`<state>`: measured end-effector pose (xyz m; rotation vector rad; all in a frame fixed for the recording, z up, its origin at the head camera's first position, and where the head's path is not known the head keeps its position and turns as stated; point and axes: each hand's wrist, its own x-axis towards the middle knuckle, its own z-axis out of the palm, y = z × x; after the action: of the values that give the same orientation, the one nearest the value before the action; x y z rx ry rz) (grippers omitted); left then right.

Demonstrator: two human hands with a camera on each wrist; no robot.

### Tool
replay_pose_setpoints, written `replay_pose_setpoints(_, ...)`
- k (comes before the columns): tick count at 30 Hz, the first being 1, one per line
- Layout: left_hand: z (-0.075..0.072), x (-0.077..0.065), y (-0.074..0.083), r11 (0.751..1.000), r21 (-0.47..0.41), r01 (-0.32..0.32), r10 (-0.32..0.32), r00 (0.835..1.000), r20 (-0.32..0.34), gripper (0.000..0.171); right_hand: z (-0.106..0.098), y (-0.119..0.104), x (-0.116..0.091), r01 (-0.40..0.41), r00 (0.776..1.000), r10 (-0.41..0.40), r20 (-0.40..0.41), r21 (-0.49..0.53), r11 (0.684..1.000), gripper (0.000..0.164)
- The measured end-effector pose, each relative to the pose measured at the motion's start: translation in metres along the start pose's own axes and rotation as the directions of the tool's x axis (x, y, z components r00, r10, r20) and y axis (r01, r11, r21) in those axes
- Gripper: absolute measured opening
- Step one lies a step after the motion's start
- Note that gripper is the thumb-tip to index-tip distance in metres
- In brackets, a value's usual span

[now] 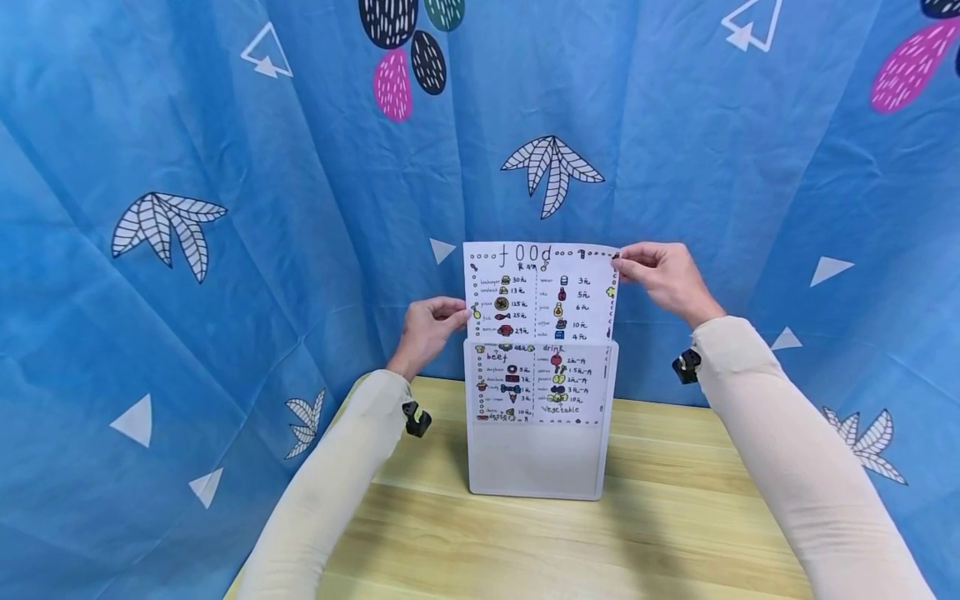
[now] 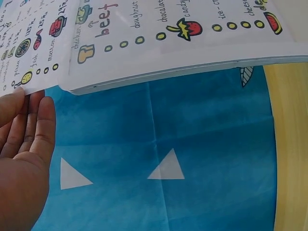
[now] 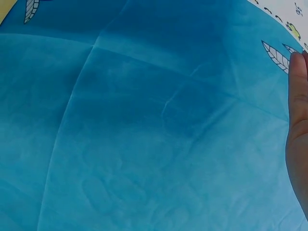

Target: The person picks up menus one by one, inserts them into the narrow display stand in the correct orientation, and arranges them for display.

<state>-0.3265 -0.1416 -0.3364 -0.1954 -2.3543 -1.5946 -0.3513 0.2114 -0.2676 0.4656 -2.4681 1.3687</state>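
A hand-drawn paper menu headed "food" stands with its lower half inside a clear upright display stand. Its top half sticks out above the stand's upper edge. My left hand pinches the paper's left edge between thumb and fingers, just above the stand; the left wrist view shows that hand beside the menu's edge. Near the top right corner, my right hand pinches the sheet. Only part of the right hand shows in the right wrist view, at the right border.
The stand rests on a light wood-grain table. Close behind and to the left hangs a blue patterned cloth. Small black clips sit at both wrists.
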Motion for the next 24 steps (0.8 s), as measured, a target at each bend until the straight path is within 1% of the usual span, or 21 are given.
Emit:
replay_pose_setpoints(10, -0.002, 0.0, 0.002, 1.0, 0.003, -0.009, 0.009, 1.0, 0.002, 0.017, 0.001, 0.002, -0.004, -0.008, 1.0, 0.008, 0.011, -0.023, 1.0, 0.027)
replay_pose_setpoints(16, -0.003, 0.003, 0.007, 0.999, -0.035, -0.024, 0.024, 1.0, -0.001, 0.017, 0.002, 0.002, -0.005, -0.009, 1.0, 0.009, 0.01, -0.001, 1.0, 0.03)
replay_pose_setpoints(19, -0.005, 0.007, 0.012, 0.997, -0.064, -0.048, 0.047, 0.999, -0.013, 0.017, 0.001, 0.0, -0.004, -0.013, 1.0, 0.013, -0.002, 0.028, 1.0, 0.033)
replay_pose_setpoints(24, -0.011, 0.015, 0.03, 0.995, -0.027, -0.096, 0.095, 0.995, -0.037, 0.018, 0.0, -0.004, -0.003, 0.014, 0.999, -0.009, -0.053, 0.096, 0.995, 0.035)
